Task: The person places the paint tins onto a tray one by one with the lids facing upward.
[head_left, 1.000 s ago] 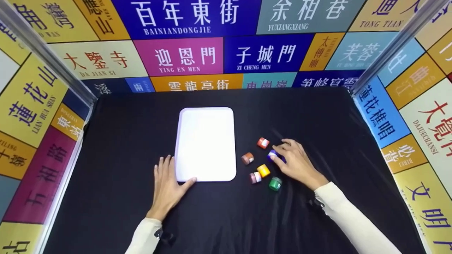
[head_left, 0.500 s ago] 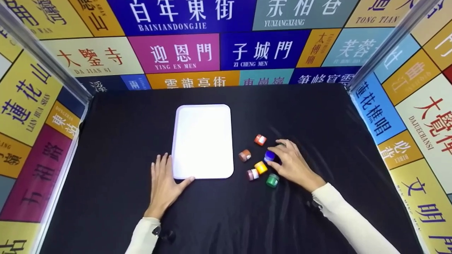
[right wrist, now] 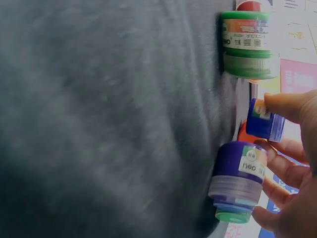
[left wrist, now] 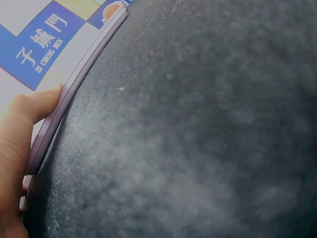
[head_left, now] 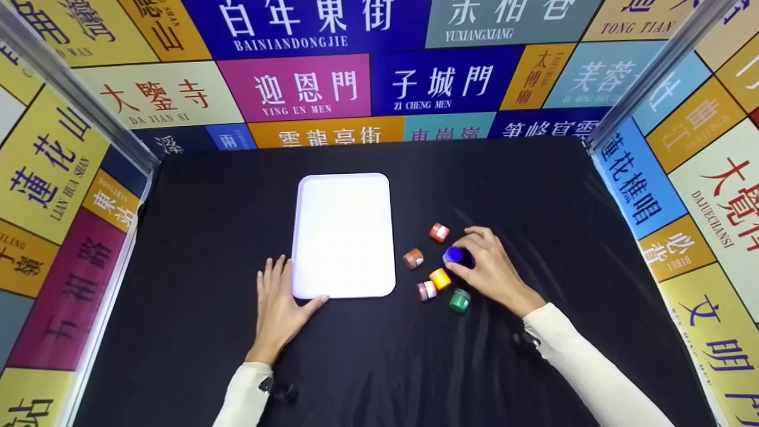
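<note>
My right hand [head_left: 493,267] pinches a small blue paint jar [right wrist: 261,119] between thumb and fingertips; its blue round end [head_left: 454,255] faces up in the head view. Beneath that hand, a purple-blue paint jar [right wrist: 239,166] shows in the right wrist view, with a green-ended jar [right wrist: 233,216] behind it. The head view mostly hides both. My left hand [head_left: 277,311] lies at the near left corner of a white rounded tray [head_left: 344,237]. Its fingers stretch along the tray's left side, and the thumb [left wrist: 45,103] touches the near rim.
Around the right hand lie a red jar [head_left: 439,232], an orange-brown jar [head_left: 413,258], a yellow jar [head_left: 440,279], a maroon jar [head_left: 426,290] and a green jar [head_left: 459,300]. Black cloth [head_left: 367,362] covers the table. Printed panels [head_left: 296,86] wall the back and sides.
The blue jar has turned in my right hand's fingers, from its label showing to its round blue end facing up. My left hand has stayed at the tray.
</note>
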The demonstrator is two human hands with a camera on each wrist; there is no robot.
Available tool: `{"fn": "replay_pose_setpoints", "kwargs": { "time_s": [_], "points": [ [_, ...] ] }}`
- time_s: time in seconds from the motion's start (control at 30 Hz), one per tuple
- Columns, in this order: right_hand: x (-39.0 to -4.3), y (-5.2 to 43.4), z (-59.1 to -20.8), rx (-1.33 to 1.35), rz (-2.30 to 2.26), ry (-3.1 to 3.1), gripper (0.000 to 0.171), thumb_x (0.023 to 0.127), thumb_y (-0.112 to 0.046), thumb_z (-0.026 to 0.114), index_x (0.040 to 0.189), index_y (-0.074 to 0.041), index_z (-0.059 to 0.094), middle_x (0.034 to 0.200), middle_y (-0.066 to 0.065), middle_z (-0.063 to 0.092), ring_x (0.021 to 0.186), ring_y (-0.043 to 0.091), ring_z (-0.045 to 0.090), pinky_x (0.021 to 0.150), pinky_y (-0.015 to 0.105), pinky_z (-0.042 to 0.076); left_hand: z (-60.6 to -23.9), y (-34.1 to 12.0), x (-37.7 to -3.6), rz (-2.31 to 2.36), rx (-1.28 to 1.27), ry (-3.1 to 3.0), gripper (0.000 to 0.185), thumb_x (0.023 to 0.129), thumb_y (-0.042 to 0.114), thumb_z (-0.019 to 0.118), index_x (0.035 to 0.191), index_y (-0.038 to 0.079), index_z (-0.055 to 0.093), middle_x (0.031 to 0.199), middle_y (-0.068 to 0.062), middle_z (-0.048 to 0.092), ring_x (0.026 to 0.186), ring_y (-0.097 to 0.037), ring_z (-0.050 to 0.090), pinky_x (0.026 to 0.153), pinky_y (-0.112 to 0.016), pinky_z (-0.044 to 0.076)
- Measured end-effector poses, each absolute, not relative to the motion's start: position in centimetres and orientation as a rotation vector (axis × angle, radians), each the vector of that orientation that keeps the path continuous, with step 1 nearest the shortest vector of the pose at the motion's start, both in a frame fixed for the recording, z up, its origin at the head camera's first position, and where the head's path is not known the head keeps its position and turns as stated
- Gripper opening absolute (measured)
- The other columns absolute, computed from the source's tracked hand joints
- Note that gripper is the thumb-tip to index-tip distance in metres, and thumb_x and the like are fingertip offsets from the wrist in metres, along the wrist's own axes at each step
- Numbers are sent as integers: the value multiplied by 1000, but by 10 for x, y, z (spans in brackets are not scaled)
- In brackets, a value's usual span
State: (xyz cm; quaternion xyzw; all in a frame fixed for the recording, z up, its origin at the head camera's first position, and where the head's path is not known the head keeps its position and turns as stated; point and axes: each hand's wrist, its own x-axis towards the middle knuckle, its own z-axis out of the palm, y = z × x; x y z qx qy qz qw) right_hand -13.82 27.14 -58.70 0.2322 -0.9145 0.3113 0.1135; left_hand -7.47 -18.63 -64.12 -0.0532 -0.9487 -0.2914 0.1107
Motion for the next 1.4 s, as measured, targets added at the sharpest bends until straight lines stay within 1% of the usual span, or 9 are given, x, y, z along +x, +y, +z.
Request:
{"fn": "replay_pose_setpoints", "kwargs": {
  "time_s": [0.2, 0.37, 0.5, 0.6, 0.77, 0.93, 1.07, 1.17, 1.4],
  "points": [
    [-144, 256, -584, 639, 1053, -2629, 38, 84, -13, 95, 115, 0, 78, 127, 24, 74, 131, 42, 60, 110, 57, 50, -641, -185, -77, -871, -156, -2801, 117, 82, 63, 88, 163, -9, 43, 172, -30, 37, 166, -51, 19, 136, -64, 4],
    [-151, 237, -584, 641, 1142, -2625, 40, 85, -13, 94, 119, 2, 78, 129, 23, 74, 130, 40, 60, 112, 54, 49, -640, -187, -76, -869, -147, -2807, 117, 82, 63, 88, 163, -9, 43, 172, -30, 36, 166, -50, 19, 136, -64, 4],
    [-156, 226, -583, 654, 1196, -2634, 38, 88, -13, 93, 120, 1, 78, 130, 21, 75, 133, 39, 59, 117, 52, 46, -640, -188, -75, -867, -147, -2788, 116, 82, 62, 89, 162, -9, 44, 172, -30, 38, 165, -50, 20, 136, -64, 5],
    [-160, 220, -582, 650, 1201, -2634, 37, 88, -12, 93, 121, 0, 78, 129, 18, 76, 135, 38, 58, 117, 51, 47, -641, -188, -75, -857, -163, -2764, 115, 82, 61, 89, 161, -10, 45, 171, -30, 39, 164, -52, 22, 135, -66, 7],
    [-162, 211, -579, 672, 1203, -2635, 39, 89, -12, 92, 123, 0, 78, 130, 19, 76, 136, 40, 57, 117, 53, 48, -642, -187, -75, -835, -177, -2737, 112, 81, 59, 90, 158, -10, 48, 169, -30, 42, 163, -53, 26, 134, -68, 10],
    [-162, 198, -580, 728, 1197, -2637, 41, 89, -13, 92, 124, 2, 78, 130, 20, 75, 135, 39, 57, 117, 53, 49, -642, -187, -74, -838, -174, -2745, 112, 81, 59, 90, 159, -10, 49, 170, -30, 41, 163, -53, 25, 134, -68, 9],
    [-163, 186, -580, 800, 1182, -2619, 40, 89, -14, 92, 123, 1, 78, 126, 17, 76, 135, 40, 58, 114, 59, 47, -643, -189, -75, -848, -175, -2740, 113, 80, 60, 90, 159, -10, 48, 169, -31, 41, 163, -54, 25, 134, -68, 9],
    [-163, 178, -581, 841, 1161, -2609, 39, 89, -14, 92, 122, 1, 78, 126, 16, 77, 135, 40, 58, 113, 61, 47, -643, -189, -75, -857, -172, -2747, 113, 81, 61, 89, 160, -9, 48, 170, -31, 41, 163, -53, 24, 134, -67, 8],
    [-163, 159, -580, 901, 1142, -2594, 37, 89, -14, 92, 120, -1, 79, 124, 14, 78, 133, 40, 59, 113, 53, 51, -642, -187, -75, -848, -175, -2733, 113, 81, 62, 89, 159, -9, 49, 169, -31, 42, 162, -55, 26, 134, -69, 9]
  ]
}}
